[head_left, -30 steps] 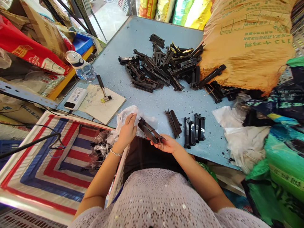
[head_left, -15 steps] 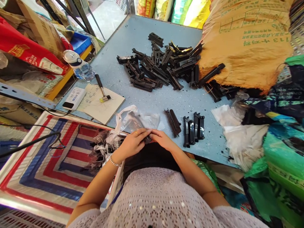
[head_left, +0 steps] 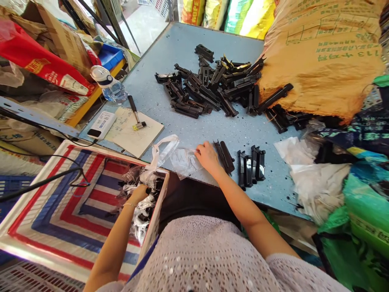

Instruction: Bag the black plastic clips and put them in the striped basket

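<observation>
At lower left, the left hand (head_left: 139, 195) is down among bagged parts (head_left: 142, 221) in the striped crate (head_left: 68, 217); its grip cannot be told. At centre, the right hand's (head_left: 209, 158) curled fingers touch the clear bag (head_left: 183, 161), perhaps steadying it; whether they pinch is unclear.

- Long black plastic parts heaped together (head_left: 202, 93): mostly matt, some glossy.
- Thin clear plastic bag (head_left: 184, 160): glossy, crinkled.
- Flat blue speckled table (head_left: 182, 127): smooth.
- Large orange woven-looking sack (head_left: 316, 73): rough, frayed edge.
- Pale rectangular board (head_left: 136, 141): matt, paper-like.
- Clear white-capped bottle (head_left: 114, 93): glossy plastic.
</observation>
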Demonstrator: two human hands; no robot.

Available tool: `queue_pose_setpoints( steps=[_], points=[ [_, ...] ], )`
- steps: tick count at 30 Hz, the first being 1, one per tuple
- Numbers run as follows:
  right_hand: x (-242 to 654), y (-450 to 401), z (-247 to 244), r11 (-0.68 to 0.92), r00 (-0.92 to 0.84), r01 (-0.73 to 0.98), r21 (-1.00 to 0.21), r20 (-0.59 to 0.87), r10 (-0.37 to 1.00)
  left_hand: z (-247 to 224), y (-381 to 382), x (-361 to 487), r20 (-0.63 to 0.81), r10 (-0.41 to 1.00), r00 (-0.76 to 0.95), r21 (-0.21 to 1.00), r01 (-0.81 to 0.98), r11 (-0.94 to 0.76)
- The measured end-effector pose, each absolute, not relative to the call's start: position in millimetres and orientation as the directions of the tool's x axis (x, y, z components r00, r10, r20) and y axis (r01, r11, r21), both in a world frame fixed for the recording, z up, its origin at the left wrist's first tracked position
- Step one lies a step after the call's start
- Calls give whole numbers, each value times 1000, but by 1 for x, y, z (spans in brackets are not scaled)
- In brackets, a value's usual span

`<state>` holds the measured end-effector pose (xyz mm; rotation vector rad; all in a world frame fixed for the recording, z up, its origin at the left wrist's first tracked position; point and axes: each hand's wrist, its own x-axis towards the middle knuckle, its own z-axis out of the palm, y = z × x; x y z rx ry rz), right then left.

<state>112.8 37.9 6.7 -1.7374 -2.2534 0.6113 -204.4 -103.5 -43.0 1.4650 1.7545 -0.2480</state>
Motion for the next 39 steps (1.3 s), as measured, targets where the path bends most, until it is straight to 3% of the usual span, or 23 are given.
queue_pose_setpoints(
  steps=[3, 5, 7, 9, 11, 13, 15, 16, 19, 21, 23, 25, 27, 28, 30, 31, 32, 34, 39],
  points=[
    [116, 40, 11, 223, -248, 860, -458, 7, 969, -43, -100, -195, -681, 730, 52, 368, 887, 280],
    [113, 39, 9, 119, -202, 818, -563, -88, 975, -26, -99, -174, -648, 732, 210, 547, 797, 256],
    [106, 38, 4, -17, -163, 729, -684, -198, 967, -8, -90, -138, -467, 809, 357, 808, 544, 227],
    [99, 35, 1, -89, -173, 611, -786, -243, 954, 3, -70, -94, -186, 949, 256, 944, 313, 100],
    [103, 33, 4, -72, -217, 519, -851, -214, 952, 5, -45, -54, -27, 994, 105, 904, 427, -21],
    [122, 34, 14, 55, -287, 518, -853, -113, 951, 1, -24, -29, 16, 998, 54, 737, 674, -48],
    [154, 39, 26, 291, -398, 620, -729, 27, 917, -4, -13, -22, 10, 996, 88, 548, 833, -79],
    [171, 43, 32, 408, -468, 682, -607, 66, 881, -6, -12, -23, 12, 992, 122, 492, 863, -113],
    [217, 57, 43, 610, -629, 744, -271, 19, 777, -10, -16, -34, 73, 976, 203, 451, 867, -214],
    [235, 66, 47, 702, -720, 684, -200, -29, 694, -12, -20, -41, 114, 971, 211, 453, 858, -240],
    [244, 71, 52, 743, -771, 631, -224, -73, 633, -14, -18, -48, 120, 981, 155, 512, 836, -195],
    [245, 70, 57, 629, -690, 711, -314, -136, 711, -16, -13, -55, 76, 996, 42, 674, 734, -83],
    [238, 61, 57, 339, -495, 789, -512, -202, 845, -18, -5, -61, -30, 995, -92, 864, 499, 72],
    [231, 54, 55, 160, -405, 738, -656, -240, 882, -19, -2, -62, -98, 985, -143, 929, 341, 142],
    [209, 37, 45, -178, -357, 399, -900, -332, 873, -20, 4, -60, -205, 960, -192, 976, 37, 216],
    [196, 28, 39, -319, -395, 174, -932, -363, 844, -20, 6, -57, -224, 954, -198, 974, -73, 214],
    [181, 19, 32, -433, -450, -18, -901, -380, 808, -20, 7, -53, -218, 955, -200, 971, -141, 192],
    [153, 7, 21, -542, -486, -232, -808, -386, 784, -20, 9, -46, -155, 965, -212, 980, -157, 123],
    [127, 2, 13, -549, -425, -418, -724, -378, 822, -19, 10, -42, -55, 964, -259, 998, -34, 48]
  ],
)
